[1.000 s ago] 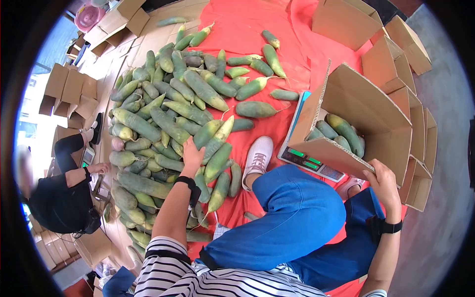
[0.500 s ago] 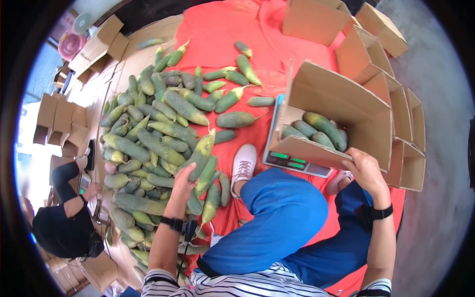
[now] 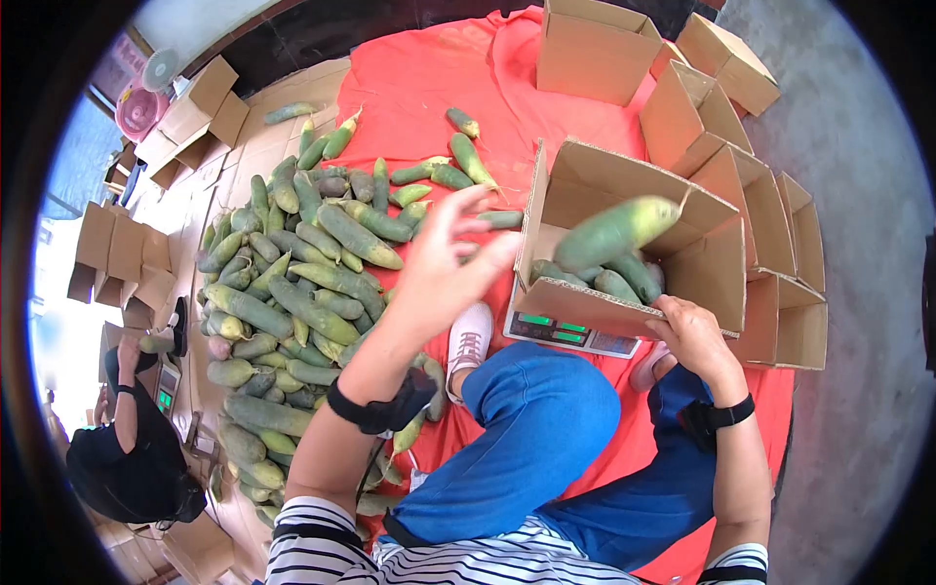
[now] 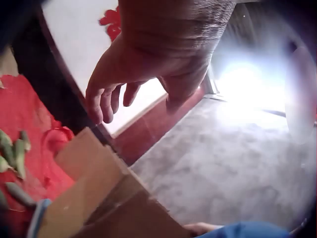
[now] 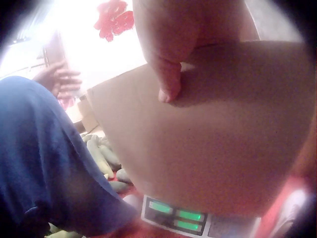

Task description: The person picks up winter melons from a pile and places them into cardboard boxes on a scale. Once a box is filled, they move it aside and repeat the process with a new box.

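A green radish (image 3: 619, 234) hangs in the air, blurred, over the open cardboard box (image 3: 597, 305), clear of any hand. Several more green radishes (image 3: 634, 277) lie inside the box. My left hand (image 3: 447, 273) is raised left of the box, fingers loosely spread and holding nothing. In the left wrist view, that hand (image 4: 153, 64) shows apart from the carton. My right hand (image 3: 697, 336) grips the box's near top edge, its thumb (image 5: 171, 87) pressed on the outer face. Beneath the box sits a digital scale (image 3: 556, 329) with green displays.
A large pile of green radishes (image 3: 312, 307) covers the left side of the red cloth (image 3: 419, 78). Open cardboard boxes (image 3: 687, 117) line the right side. Another person (image 3: 127, 439) sits at far left by a second scale (image 3: 168, 385). My bent knee (image 3: 575, 385) is close to the scale.
My left hand took a green radish from the pile, swung right toward the box and let go of it. My right hand has stayed on the box edge. The head view has shifted.
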Motion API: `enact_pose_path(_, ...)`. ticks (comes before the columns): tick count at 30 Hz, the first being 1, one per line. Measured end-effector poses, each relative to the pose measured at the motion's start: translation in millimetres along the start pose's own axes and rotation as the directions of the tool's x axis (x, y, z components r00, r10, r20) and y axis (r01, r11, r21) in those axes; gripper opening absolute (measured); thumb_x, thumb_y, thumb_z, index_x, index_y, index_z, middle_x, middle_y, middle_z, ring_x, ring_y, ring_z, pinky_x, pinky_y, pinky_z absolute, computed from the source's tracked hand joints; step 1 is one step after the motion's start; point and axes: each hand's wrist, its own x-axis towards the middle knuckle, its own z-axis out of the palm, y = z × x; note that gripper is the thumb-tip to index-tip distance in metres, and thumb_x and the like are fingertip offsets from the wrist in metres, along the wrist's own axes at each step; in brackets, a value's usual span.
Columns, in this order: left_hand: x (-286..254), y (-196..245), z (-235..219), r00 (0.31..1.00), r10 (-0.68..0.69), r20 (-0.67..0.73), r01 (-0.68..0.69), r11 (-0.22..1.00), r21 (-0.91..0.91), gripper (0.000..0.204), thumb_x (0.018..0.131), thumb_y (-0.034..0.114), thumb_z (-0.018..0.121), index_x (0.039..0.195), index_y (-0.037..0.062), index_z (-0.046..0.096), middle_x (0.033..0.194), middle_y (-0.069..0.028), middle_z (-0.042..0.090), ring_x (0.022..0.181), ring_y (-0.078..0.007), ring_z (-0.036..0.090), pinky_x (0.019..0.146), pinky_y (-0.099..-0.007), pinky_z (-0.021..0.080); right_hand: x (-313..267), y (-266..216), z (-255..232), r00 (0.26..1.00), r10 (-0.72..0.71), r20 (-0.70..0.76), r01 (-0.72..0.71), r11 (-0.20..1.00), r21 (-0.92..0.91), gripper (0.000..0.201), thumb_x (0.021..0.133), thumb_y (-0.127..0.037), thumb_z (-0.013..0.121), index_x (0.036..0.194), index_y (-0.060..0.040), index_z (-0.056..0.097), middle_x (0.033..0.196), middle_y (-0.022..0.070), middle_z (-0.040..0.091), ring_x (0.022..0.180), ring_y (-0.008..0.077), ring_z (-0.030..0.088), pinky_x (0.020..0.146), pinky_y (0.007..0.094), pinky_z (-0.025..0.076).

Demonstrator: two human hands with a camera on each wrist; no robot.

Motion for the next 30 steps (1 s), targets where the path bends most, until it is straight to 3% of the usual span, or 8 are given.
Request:
enact_pose_path(4,-31,-113,-73,0.956,-0.247,-0.159,0.264,0.96,0.094,0.049,0.084,0.031,0.07,0.116,-0.0015,0.056,0.111,-0.0143,0.06,0.108,-0.0227,0.057,0.087,-0.0354,0.048,1,3,2,1.0,-0.03,0.007,0.03,1.0,0.0,0.018,0.086,-0.018,0.059,0.093,-0.0021,0.055,0.087,0.0181,0.062,0.087,0.0366,0.06,0.075,0.0445,0.048)
enact_pose_path(8,-111,-224,-136,0.886,-0.409,-0.217,0.45,0.649,0.613,0.042,0.079,0.025,0.071,0.109,-0.0006,0.057,0.105,-0.0192,0.059,0.102,-0.0332,0.057,0.089,-0.0395,0.046,3,0,-1,0.998,-0.049,-0.028,0.048,0.998,-0.03,0.017,0.084,-0.016,0.06,0.092,-0.0018,0.055,0.087,0.0188,0.061,0.087,0.0371,0.06,0.074,0.0444,0.047)
enact_pose_path(12,-155,-275,-145,0.82,-0.484,-0.306,0.517,0.396,0.759,0.043,0.077,0.021,0.071,0.111,0.0007,0.054,0.11,-0.0192,0.057,0.106,-0.0369,0.054,0.091,-0.0427,0.045,4,-6,0,0.998,0.003,0.059,-0.005,0.999,0.038,0.016,0.084,-0.015,0.06,0.091,-0.0012,0.055,0.086,0.0188,0.061,0.086,0.0374,0.06,0.074,0.0439,0.047)
enact_pose_path(14,-150,-280,-140,0.882,-0.413,-0.228,0.366,0.296,0.882,0.046,0.076,0.018,0.071,0.115,0.0019,0.052,0.114,-0.0177,0.055,0.11,-0.036,0.052,0.092,-0.0436,0.044,4,-10,-1,0.997,0.071,0.012,-0.072,0.996,0.058,0.015,0.084,-0.013,0.06,0.091,-0.0005,0.056,0.084,0.0187,0.061,0.084,0.0378,0.06,0.073,0.0437,0.047)
enact_pose_path(16,-145,-292,-136,0.926,-0.332,-0.178,0.29,0.329,0.899,0.048,0.074,0.018,0.073,0.114,0.0027,0.051,0.115,-0.0168,0.054,0.112,-0.0343,0.051,0.093,-0.0438,0.044,6,-13,-2,0.997,0.074,0.021,-0.075,0.996,0.044,0.015,0.084,-0.013,0.06,0.091,-0.0005,0.056,0.084,0.0187,0.061,0.083,0.0379,0.06,0.072,0.0437,0.047)
enact_pose_path(24,-108,-321,-136,0.791,-0.552,-0.262,0.46,0.255,0.851,0.059,0.07,0.026,0.076,0.117,0.003,0.049,0.116,-0.0165,0.057,0.112,-0.034,0.053,0.093,-0.0449,0.044,12,-16,0,0.993,0.122,0.006,-0.122,0.992,0.035,0.015,0.084,-0.011,0.061,0.092,0.0,0.056,0.084,0.0198,0.06,0.082,0.039,0.059,0.071,0.043,0.047)
enact_pose_path(26,-119,-337,-146,0.906,-0.381,-0.185,0.335,0.379,0.862,0.058,0.067,0.03,0.075,0.113,0.0023,0.053,0.112,-0.019,0.06,0.107,-0.0348,0.057,0.091,-0.0444,0.046,11,-12,0,0.994,0.111,0.001,-0.111,0.993,0.032,0.016,0.085,-0.015,0.059,0.092,-0.0013,0.058,0.086,0.019,0.062,0.084,0.038,0.06,0.072,0.0439,0.048)
enact_pose_path(30,-128,-316,-147,0.898,-0.406,-0.17,0.392,0.563,0.728,0.062,0.064,0.028,0.075,0.116,-0.0008,0.055,0.108,-0.0222,0.062,0.102,-0.037,0.059,0.091,-0.0421,0.046,8,-2,2,0.997,0.081,-0.017,-0.08,0.996,0.024,0.018,0.084,-0.018,0.06,0.084,-0.0014,0.055,0.082,0.0186,0.061,0.082,0.0377,0.061,0.071,0.0459,0.049)
